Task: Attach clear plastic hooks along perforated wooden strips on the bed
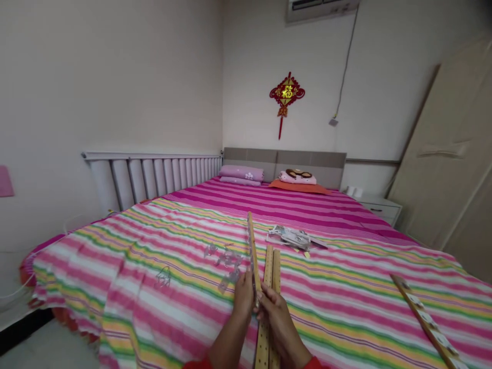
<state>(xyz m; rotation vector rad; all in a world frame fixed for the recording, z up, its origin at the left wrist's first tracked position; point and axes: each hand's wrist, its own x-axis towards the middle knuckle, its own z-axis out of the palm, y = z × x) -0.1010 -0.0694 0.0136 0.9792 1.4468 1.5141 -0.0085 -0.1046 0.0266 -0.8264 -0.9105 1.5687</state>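
Both of my hands meet over a striped bedspread (346,287) at the foot of a bed. My left hand (243,294) is closed round a long wooden slat (252,248) that stands tilted up from the bed. My right hand (275,313) pinches the same slat near its lower end. Two more wooden slats (271,271) with rows of small holes lie side by side under my hands. Several clear plastic clips (226,259) lie scattered on the bedspread just left of my hands.
Another slat with clips fitted (425,320) lies at the right edge of the bed. A printed plastic bag (290,237) lies beyond the slats. Pillows (241,173) rest at the headboard, a nightstand (378,207) and wardrobe (449,159) stand to the right.
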